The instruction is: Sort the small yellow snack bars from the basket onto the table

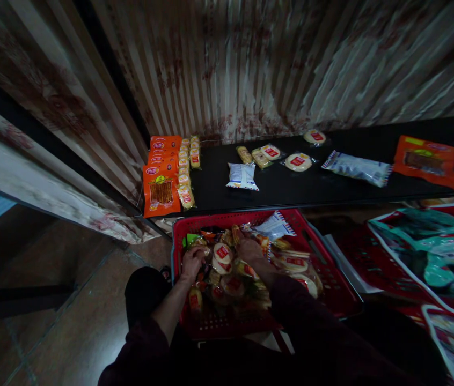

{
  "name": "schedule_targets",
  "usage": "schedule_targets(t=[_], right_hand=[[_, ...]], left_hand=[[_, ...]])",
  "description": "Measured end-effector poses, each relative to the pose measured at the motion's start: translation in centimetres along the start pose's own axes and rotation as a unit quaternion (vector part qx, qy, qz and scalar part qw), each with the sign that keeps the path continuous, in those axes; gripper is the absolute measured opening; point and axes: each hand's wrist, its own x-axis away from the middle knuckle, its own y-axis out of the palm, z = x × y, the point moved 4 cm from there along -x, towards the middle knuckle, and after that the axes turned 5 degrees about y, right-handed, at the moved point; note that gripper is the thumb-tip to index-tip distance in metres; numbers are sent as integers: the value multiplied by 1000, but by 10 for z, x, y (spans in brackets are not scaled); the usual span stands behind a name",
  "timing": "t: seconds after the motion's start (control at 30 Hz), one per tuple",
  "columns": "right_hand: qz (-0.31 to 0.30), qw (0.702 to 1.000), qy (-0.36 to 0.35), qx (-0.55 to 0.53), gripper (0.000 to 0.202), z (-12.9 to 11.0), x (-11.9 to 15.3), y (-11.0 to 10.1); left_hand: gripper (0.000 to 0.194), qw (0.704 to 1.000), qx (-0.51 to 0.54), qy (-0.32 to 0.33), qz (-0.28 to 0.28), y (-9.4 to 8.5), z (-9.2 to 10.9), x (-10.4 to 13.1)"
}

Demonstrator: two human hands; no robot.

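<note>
Both hands are inside a red basket (331, 279) filled with wrapped snacks. At the basket's left side, my left hand (193, 262) has its fingers closed on a small wrapped piece beside a round white packet (222, 258). My right hand (250, 250) reaches into the middle of the pile, its fingertips near a small yellow packet (235, 234); whether it grips that packet is too dark to tell. A white and blue bag (274, 225) lies behind my right hand.
Behind the basket runs a black shelf (214, 198) with orange packets (161, 192), small yellow packets (185, 196), a white packet (242, 176), round packets (298, 162) and a long bag (358, 169). Green packages (452, 244) fill another basket at right. A dark post stands left.
</note>
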Motion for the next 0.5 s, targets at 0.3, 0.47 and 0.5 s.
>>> schedule_targets(t=[0.3, 0.47, 0.5], right_hand=[[101, 979, -88, -151, 38, 7, 18, 30], [55, 985, -47, -158, 51, 18, 5, 17], [43, 988, -39, -145, 47, 17, 0, 13]], left_hand=[[24, 961, 245, -80, -102, 10, 9, 1], [29, 966, 213, -79, -123, 13, 10, 2], [30, 968, 207, -75, -125, 14, 10, 2]])
